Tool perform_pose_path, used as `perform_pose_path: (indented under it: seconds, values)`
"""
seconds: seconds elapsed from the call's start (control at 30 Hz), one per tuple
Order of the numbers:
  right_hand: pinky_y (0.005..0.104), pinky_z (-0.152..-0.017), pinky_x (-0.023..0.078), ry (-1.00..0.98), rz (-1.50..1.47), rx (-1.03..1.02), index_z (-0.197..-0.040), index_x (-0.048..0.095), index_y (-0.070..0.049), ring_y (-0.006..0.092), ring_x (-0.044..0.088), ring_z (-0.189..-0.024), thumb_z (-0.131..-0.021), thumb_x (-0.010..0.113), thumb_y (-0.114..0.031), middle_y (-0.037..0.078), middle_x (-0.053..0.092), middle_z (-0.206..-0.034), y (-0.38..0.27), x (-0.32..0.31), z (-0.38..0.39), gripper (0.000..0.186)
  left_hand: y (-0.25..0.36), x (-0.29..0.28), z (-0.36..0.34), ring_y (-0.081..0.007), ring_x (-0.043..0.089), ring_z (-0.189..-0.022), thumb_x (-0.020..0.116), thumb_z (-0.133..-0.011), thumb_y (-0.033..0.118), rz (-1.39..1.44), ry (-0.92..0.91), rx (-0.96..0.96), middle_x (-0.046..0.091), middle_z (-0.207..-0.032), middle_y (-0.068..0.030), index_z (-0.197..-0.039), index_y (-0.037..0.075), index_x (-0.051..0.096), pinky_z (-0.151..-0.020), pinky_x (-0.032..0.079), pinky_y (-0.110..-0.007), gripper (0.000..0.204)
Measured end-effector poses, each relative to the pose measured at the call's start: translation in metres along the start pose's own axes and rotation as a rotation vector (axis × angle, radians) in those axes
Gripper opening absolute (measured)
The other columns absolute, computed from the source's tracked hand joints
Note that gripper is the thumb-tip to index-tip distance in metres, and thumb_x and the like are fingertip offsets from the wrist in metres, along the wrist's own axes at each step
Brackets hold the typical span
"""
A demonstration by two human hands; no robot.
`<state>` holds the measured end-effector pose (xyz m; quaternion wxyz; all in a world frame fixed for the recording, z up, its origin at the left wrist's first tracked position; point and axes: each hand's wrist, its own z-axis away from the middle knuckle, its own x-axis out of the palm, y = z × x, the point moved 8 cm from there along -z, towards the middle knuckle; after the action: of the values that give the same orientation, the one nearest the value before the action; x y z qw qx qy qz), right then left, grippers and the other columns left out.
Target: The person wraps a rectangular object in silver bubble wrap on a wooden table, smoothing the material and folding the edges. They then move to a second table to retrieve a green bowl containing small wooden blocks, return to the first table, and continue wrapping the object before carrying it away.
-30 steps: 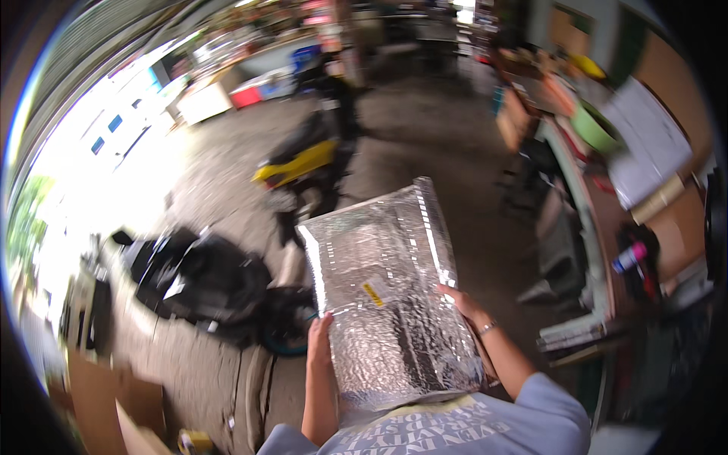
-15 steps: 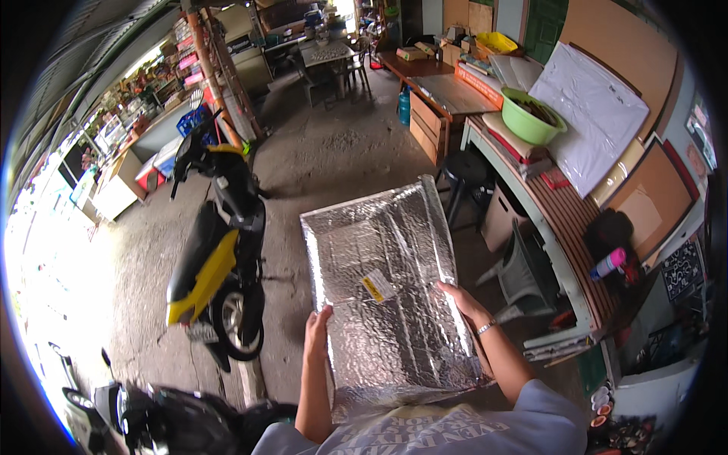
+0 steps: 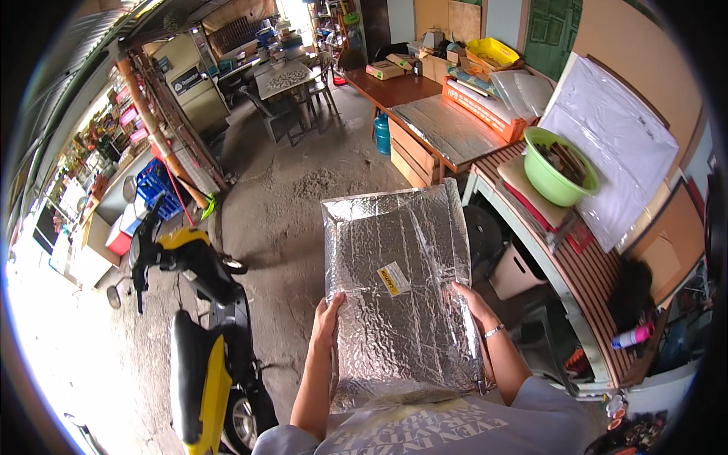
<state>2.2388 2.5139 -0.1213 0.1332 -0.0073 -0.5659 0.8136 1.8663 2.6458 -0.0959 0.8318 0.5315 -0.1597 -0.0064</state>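
A large flat silver foil package point(image 3: 402, 334) is held out before me at waist height, its near end close to my shirt. A small white and yellow label point(image 3: 394, 278) is stuck on its crinkled top face. Along its left edge, my left hand point(image 3: 326, 320) is closed with the thumb on top. My right hand point(image 3: 475, 305) grips the opposite edge, thumb over the foil and a bracelet on the wrist. The fingers of both hands are mostly hidden under the package.
A yellow and black scooter point(image 3: 208, 334) stands to the left. On the right runs a slatted bench point(image 3: 584, 303) bearing a green basin point(image 3: 557, 171). Ahead are a brown desk point(image 3: 394, 87), a blue gas cylinder point(image 3: 382, 134) and a stone-topped table point(image 3: 282, 79) with chairs.
I have moved forward with the package between both hands; the desk and bench look nearer, and the scooter has slid lower in view. My grip looks the same.
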Motion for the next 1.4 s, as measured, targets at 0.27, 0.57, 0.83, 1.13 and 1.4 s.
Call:
perform_pose_path:
  seconds: [0.27, 0.57, 0.83, 1.13, 1.4]
  values:
    - [0.0363, -0.121, 0.016, -0.075, 0.091, -0.018, -0.148, 0.035, 0.006, 0.0251, 0.026, -0.148, -0.1, 0.042, -0.053, 0.017, 0.035, -0.156, -0.114, 0.003, -0.304, 0.077, 0.116, 0.016, -0.288, -0.0156, 0.061, -0.094, 0.069, -0.092, 0.037, 0.036, -0.012, -0.029, 0.065, -0.104, -0.0073, -0.113, -0.001, 0.062, -0.084, 0.049, -0.031, 0.044]
    - [0.0362, -0.121, 0.019, -0.033, 0.115, -0.076, -0.147, 0.037, 0.005, 0.0254, 0.028, -0.148, -0.099, 0.042, -0.053, 0.017, 0.035, -0.157, -0.222, -0.004, -0.622, 0.076, 0.24, 0.029, -0.623, -0.0133, 0.06, -0.089, 0.068, -0.092, 0.041, -0.103, 0.003, 0.007, 0.066, -0.099, -0.0034, -0.112, 0.002, 0.064, -0.078, 0.048, -0.03, 0.044]
    - [0.0325, -0.113, 0.029, 0.231, -0.279, 0.07, -0.148, 0.036, 0.006, 0.0239, 0.041, -0.137, -0.096, 0.051, -0.053, 0.012, 0.043, -0.151, -0.314, -0.028, -0.87, 0.08, 0.36, 0.11, -0.975, -0.0209, 0.06, -0.111, 0.066, -0.093, 0.045, -0.356, -0.226, 0.03, 0.066, -0.116, -0.0147, -0.124, -0.008, 0.06, -0.098, 0.045, -0.032, 0.062]
    - [0.0352, -0.113, 0.031, 0.582, -0.551, 0.054, -0.15, 0.036, 0.002, 0.0259, 0.041, -0.138, -0.095, 0.051, -0.056, 0.016, 0.041, -0.152, -0.361, -0.103, -1.088, 0.081, 0.417, 0.281, -1.345, -0.0149, 0.06, -0.1, 0.064, -0.091, 0.048, -0.837, -0.504, -0.277, 0.066, -0.106, -0.0089, -0.112, 0.005, 0.069, -0.091, 0.045, -0.027, 0.048]
    - [0.033, -0.098, 0.039, 0.899, -0.685, -0.026, -0.114, 0.062, -0.002, 0.0185, 0.054, -0.106, -0.094, 0.059, -0.048, 0.006, 0.061, -0.109, -0.328, -0.208, -1.237, 0.05, 0.377, 0.452, -1.541, -0.018, 0.057, -0.11, 0.065, -0.091, 0.041, -0.805, -0.692, -0.197, 0.066, -0.113, -0.0055, -0.115, 0.008, 0.069, -0.1, 0.038, -0.035, 0.041]
